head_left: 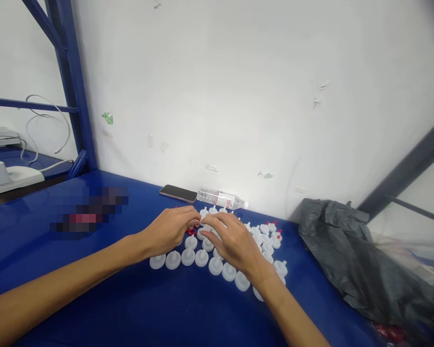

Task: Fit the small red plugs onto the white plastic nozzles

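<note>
The two bare forearms come nearest the camera, reaching in over the blue desk. The left grip has thumb and fingers curled together; whether they pinch anything, I cannot tell. Facing it, the right grip is arched, thumb apart from fingers, with white in the gap that may be held or merely lie behind. Small red tips lie just below the left fingertips, so that hand is nearer. White spouted caps spread beneath and beyond both grips, many with spouts pointing up; right of the right grip, a few spouts bear red ends.
</note>
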Demonstrator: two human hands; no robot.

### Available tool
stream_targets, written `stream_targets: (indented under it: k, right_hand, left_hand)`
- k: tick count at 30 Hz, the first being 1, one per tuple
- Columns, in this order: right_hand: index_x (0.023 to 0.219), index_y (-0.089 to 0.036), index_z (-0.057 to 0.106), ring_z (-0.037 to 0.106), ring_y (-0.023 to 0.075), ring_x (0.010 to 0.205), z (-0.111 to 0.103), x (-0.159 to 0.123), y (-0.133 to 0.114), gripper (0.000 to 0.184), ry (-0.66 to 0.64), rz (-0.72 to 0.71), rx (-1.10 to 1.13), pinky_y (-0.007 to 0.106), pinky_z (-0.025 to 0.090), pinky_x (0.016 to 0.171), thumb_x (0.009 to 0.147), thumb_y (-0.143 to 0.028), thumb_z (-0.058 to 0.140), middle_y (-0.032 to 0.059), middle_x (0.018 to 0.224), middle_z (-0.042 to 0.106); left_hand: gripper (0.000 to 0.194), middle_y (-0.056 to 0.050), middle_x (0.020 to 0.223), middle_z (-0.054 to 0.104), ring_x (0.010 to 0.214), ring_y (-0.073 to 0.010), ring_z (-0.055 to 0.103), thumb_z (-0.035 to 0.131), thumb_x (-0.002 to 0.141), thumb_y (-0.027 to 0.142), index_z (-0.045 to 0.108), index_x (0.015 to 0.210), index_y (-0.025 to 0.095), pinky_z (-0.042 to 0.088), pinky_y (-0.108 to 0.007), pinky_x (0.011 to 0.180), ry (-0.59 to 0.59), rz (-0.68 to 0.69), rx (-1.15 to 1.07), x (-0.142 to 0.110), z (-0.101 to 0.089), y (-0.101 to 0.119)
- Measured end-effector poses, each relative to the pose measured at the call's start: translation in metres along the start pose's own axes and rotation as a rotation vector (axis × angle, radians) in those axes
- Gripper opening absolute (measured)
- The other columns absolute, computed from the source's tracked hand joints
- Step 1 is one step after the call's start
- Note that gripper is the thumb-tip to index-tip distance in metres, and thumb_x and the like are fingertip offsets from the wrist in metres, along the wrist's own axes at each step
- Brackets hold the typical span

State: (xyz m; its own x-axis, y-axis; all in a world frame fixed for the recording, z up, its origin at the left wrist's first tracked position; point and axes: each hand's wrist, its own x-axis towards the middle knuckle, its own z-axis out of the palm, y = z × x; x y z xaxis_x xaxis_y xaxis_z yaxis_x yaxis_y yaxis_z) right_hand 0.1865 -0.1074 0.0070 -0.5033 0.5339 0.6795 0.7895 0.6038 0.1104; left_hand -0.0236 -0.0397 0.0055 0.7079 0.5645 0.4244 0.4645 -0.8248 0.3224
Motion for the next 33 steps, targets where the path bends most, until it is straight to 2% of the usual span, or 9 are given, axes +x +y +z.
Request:
stream_targets:
  k: [5,8,13,15,19,21,24,29,33]
  right_hand:
    - [0.120,-0.029,0.066,0.071,0.0202,0.102,0.001,0.001,-0.001,0.024,-0.001,-0.018,-0.044,0.036,0.060,0.092,0.101,-0.024,0.053,0.0062,0.112,0.075]
    - [0.121,-0.026,0.065,0.071,0.0199,0.101,0.003,0.002,-0.001,0.024,0.000,-0.028,-0.056,0.035,0.060,0.091,0.101,-0.023,0.053,0.0070,0.111,0.076]
    - [0.128,-0.018,0.062,0.069,0.0220,0.106,0.000,0.005,0.011,0.030,0.002,-0.006,-0.055,0.037,0.058,0.095,0.099,-0.020,0.053,0.0105,0.116,0.072]
    - [0.125,-0.019,0.064,0.068,0.0231,0.107,-0.007,0.003,0.026,0.029,0.016,0.092,-0.056,0.038,0.057,0.095,0.099,-0.020,0.051,0.0117,0.119,0.070]
    - [0.115,-0.021,0.067,0.068,0.0231,0.102,-0.022,-0.011,0.069,0.023,0.102,0.412,-0.093,0.038,0.054,0.092,0.098,-0.026,0.054,0.0095,0.115,0.069]
    - [0.108,-0.021,0.069,0.067,0.0247,0.099,-0.026,-0.022,0.090,0.019,0.047,0.555,-0.215,0.039,0.051,0.090,0.096,-0.027,0.055,0.0091,0.109,0.071]
    - [0.102,-0.021,0.071,0.063,0.0280,0.105,-0.025,-0.039,0.112,0.018,-0.148,0.670,-0.407,0.040,0.046,0.090,0.096,-0.028,0.056,0.0097,0.104,0.073]
    - [0.096,-0.021,0.076,0.061,0.0298,0.104,-0.017,-0.054,0.123,0.020,-0.241,0.707,-0.454,0.039,0.043,0.085,0.094,-0.034,0.060,0.0122,0.103,0.073]
    - [0.095,-0.022,0.079,0.061,0.0303,0.101,-0.016,-0.056,0.126,0.024,-0.298,0.708,-0.452,0.039,0.043,0.083,0.094,-0.037,0.060,0.0133,0.100,0.074]
  left_hand:
    - [0.033,-0.002,0.089,0.065,0.077,-0.0171,0.059,0.032,0.104,0.025,0.063,0.094,0.020,0.043,-0.028,0.071,0.006,0.016,0.004,-0.001,0.004,-0.006]
    - [0.033,-0.002,0.090,0.067,0.079,-0.0175,0.061,0.032,0.105,0.026,0.063,0.094,0.021,0.045,-0.028,0.074,0.001,-0.014,-0.014,0.000,0.008,-0.008]
    - [0.033,-0.003,0.104,0.073,0.096,-0.0191,0.067,0.035,0.106,0.033,0.066,0.110,0.022,0.048,-0.029,0.086,0.076,-0.024,-0.011,0.002,0.007,-0.006]
    - [0.033,-0.004,0.111,0.073,0.101,-0.0202,0.067,0.037,0.105,0.030,0.066,0.115,0.022,0.049,-0.031,0.092,0.128,0.004,0.052,0.003,0.003,-0.008]
    - [0.031,-0.007,0.108,0.074,0.099,-0.0225,0.067,0.039,0.101,0.024,0.069,0.111,0.019,0.051,-0.035,0.088,0.216,-0.035,0.186,0.004,-0.005,-0.023]
    - [0.031,-0.006,0.107,0.075,0.099,-0.0232,0.067,0.039,0.100,0.024,0.069,0.109,0.020,0.051,-0.036,0.085,0.228,-0.075,0.223,0.005,-0.008,-0.033]
    - [0.031,-0.006,0.106,0.074,0.101,-0.0254,0.066,0.039,0.099,0.024,0.069,0.106,0.021,0.051,-0.036,0.082,0.192,-0.144,0.270,0.008,-0.009,-0.047]
    - [0.029,-0.010,0.101,0.073,0.101,-0.0288,0.064,0.041,0.093,0.023,0.070,0.100,0.020,0.052,-0.038,0.085,0.075,-0.252,0.311,0.011,-0.006,-0.076]
    - [0.031,-0.011,0.096,0.073,0.095,-0.0291,0.067,0.042,0.090,0.022,0.072,0.093,0.020,0.051,-0.038,0.083,0.030,-0.283,0.297,0.011,-0.002,-0.096]
